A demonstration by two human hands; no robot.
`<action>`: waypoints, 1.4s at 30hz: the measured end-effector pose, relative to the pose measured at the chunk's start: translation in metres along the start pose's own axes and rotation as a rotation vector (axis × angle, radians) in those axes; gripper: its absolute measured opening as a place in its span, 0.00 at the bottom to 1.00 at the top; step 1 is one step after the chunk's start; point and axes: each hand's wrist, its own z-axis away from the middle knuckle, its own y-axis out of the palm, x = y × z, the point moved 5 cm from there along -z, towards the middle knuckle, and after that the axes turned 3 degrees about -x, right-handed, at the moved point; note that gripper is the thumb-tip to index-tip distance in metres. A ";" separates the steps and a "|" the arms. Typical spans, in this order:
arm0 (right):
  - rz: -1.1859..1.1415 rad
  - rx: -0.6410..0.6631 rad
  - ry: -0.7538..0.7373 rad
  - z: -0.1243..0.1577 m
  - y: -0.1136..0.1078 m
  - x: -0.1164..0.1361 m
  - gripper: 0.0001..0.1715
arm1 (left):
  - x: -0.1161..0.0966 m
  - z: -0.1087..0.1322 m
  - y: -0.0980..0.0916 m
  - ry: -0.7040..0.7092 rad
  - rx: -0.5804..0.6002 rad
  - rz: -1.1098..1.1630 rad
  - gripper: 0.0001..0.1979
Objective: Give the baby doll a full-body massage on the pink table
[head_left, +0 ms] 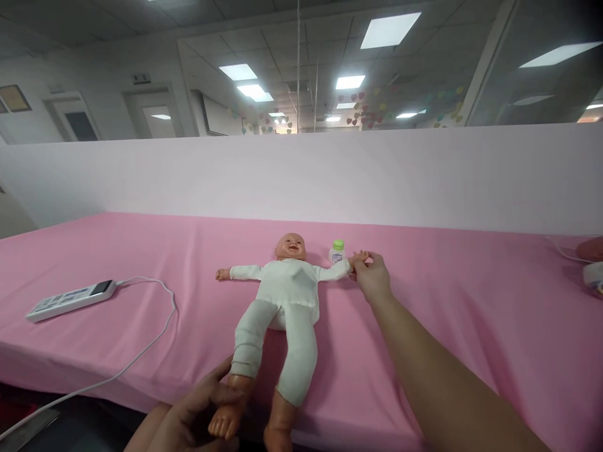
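Note:
A baby doll (289, 285) in a white top and white leggings lies on its back on the pink sheet (377, 364), head toward the wall, arms spread. My right hand (372, 273) pinches the doll's hand on the right side, at the end of the sleeve. At the lower left, my left hand (202, 408) is closed around the doll's ankle and foot on the left side, the thumb lying over it. A small bottle with a green cap (337, 251) stands near the doll's head, just beyond its outstretched arm.
A white power strip (70, 301) lies at the left, its cable curling toward the front edge. Part of another doll-like object (591, 249) shows at the right edge. Behind the bed runs a white low wall (301, 179) with glass above it.

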 end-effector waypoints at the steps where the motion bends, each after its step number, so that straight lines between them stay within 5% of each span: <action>1: -0.040 -0.039 -0.080 0.006 -0.002 0.010 0.32 | -0.004 -0.001 0.000 0.019 -0.006 0.011 0.18; 4: -0.109 -0.109 -0.356 0.034 -0.003 0.043 0.34 | -0.019 -0.007 0.003 0.055 0.019 -0.025 0.17; 9: -0.085 0.147 -0.742 0.091 0.026 0.080 0.21 | -0.046 -0.029 0.014 0.149 0.016 -0.068 0.16; 13: 0.084 0.333 -0.984 0.118 0.052 0.086 0.14 | -0.054 -0.050 0.029 0.207 0.066 -0.051 0.17; 18: 0.197 0.521 -1.113 0.124 0.067 0.078 0.22 | -0.061 -0.068 0.036 0.213 0.067 -0.022 0.19; 25: 0.193 0.570 -1.006 0.117 0.068 0.074 0.21 | -0.060 -0.065 0.033 0.194 0.091 0.021 0.19; 28: 0.045 0.547 -0.729 0.097 0.062 0.063 0.16 | -0.050 -0.050 0.025 0.182 0.105 -0.032 0.19; 33: -0.169 0.293 -0.324 0.048 0.035 0.037 0.21 | -0.032 -0.019 0.012 0.078 0.099 -0.049 0.18; 42: 0.147 0.160 0.073 -0.005 0.003 -0.019 0.12 | 0.013 -0.006 0.006 -0.011 0.011 -0.035 0.18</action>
